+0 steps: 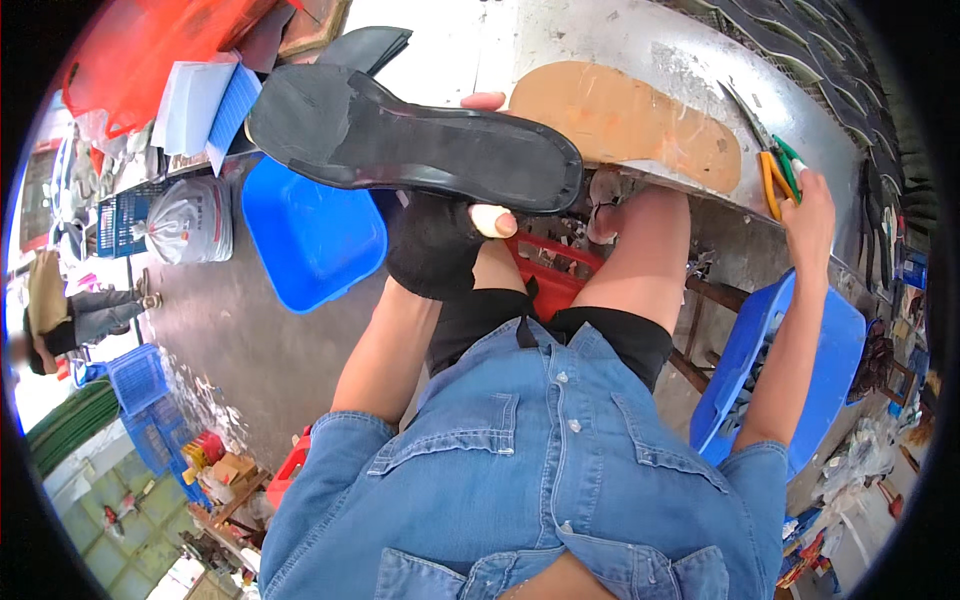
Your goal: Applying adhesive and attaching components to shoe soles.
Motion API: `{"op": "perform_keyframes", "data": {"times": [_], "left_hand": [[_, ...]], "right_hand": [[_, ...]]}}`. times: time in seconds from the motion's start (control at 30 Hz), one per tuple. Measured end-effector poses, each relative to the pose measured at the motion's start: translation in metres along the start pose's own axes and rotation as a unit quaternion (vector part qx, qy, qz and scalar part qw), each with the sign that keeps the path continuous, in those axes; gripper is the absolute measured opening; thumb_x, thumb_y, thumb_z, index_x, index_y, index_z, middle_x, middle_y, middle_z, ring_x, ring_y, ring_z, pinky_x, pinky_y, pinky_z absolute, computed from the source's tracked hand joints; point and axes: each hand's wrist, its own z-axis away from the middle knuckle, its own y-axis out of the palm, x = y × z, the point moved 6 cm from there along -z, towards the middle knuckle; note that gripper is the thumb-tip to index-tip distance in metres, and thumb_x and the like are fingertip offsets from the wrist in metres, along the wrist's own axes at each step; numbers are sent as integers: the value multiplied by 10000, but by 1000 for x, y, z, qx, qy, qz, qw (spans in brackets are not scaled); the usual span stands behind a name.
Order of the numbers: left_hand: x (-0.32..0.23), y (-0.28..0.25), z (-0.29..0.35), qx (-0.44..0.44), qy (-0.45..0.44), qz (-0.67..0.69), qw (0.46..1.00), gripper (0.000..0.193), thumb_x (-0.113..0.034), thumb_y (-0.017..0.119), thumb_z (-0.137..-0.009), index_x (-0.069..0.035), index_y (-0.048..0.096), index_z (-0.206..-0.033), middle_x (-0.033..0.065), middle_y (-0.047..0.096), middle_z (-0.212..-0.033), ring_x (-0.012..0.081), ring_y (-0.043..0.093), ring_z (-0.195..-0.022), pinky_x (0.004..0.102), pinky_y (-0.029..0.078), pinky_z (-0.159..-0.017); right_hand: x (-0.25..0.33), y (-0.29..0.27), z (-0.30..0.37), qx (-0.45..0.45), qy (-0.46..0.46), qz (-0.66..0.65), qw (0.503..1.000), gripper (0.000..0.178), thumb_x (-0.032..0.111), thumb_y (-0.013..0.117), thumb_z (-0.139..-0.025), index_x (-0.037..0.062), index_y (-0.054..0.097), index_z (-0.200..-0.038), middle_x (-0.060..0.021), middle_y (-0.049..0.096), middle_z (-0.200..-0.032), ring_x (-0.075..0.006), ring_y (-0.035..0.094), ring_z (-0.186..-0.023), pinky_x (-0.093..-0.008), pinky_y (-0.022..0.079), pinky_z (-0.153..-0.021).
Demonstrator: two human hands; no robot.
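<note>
head view shows a black shoe sole (415,140), flat and long, held up in front of the person's knees with its underside turned toward the camera. the left hand (450,235), wearing a black fingerless glove, grasps it from below near the middle, thumb on the near edge and a fingertip showing over the far edge. it looks light and rubbery, probably bending a little at the waist but stiff enough to hold level from one point; the smooth moulded rim may be slippery, so a pinch across the narrow middle seems the surest hold. just beyond the sole, a tan insole piece (625,120) lies on a metal worktable (640,40). further right of the sole, the right hand (808,215) is closed around orange and green handled scissors (772,160) at the table's edge. below and left of the sole sits a blue plastic tray (310,235).
</note>
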Motion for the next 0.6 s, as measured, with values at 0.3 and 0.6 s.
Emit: {"op": "perform_keyframes", "data": {"times": [0.3, 0.6], "left_hand": [[4, -23, 26, -16, 18, -89, 996, 791, -171, 887, -502, -26, 477, -1163, 107, 585, -1141, 183, 560, -1021, 313, 471, -876], [15, -44, 54, -88, 7, -145, 985, 875, -338, 895, -528, -39, 429, -1205, 137, 587, -1128, 196, 562, -1025, 323, 472, -873]], "right_hand": [[92, -9, 67, 147, 31, -505, 850, 532, -74, 464, -761, -6, 459, -1289, -69, 577, -1116, -152, 557, -1019, -284, 413, -920], [200, -5, 118, 146, -181, -350, 907, 540, 214, 839, -548, 19, 627, -1003, -94, 546, -721, -216, 537, -595, -285, 422, -541]]}}
